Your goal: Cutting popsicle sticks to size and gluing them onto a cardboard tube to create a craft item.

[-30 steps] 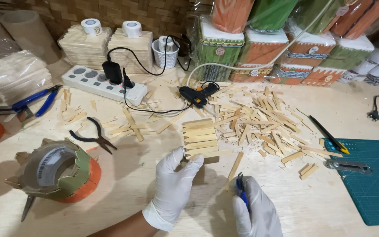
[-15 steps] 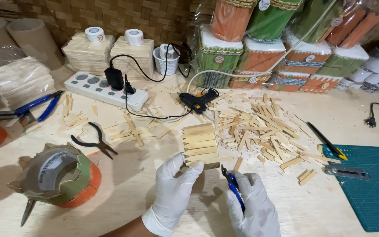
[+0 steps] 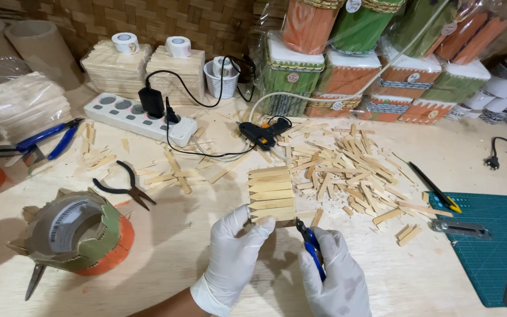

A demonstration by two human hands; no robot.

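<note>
My left hand [image 3: 233, 258], in a white glove, holds the near edge of a small panel of glued wooden sticks [image 3: 271, 192] that lies on the table. My right hand [image 3: 335, 276], also gloved, is closed around blue-handled cutting pliers [image 3: 311, 243] whose dark tip points at the panel's near right corner. A heap of cut wooden stick pieces [image 3: 347, 176] spreads to the right of the panel.
A black glue gun [image 3: 263, 132] lies behind the panel, a white power strip [image 3: 139, 117] to its left. Black pliers [image 3: 125, 186], tape rolls in a cardboard crown [image 3: 74, 232], a green cutting mat [image 3: 488, 246] with a utility knife [image 3: 460, 228], and stacked decorated boxes [image 3: 382, 64] surround the work area.
My right hand has brought the blue pliers up toward the panel's near right corner. The left hand keeps its hold on the panel.
</note>
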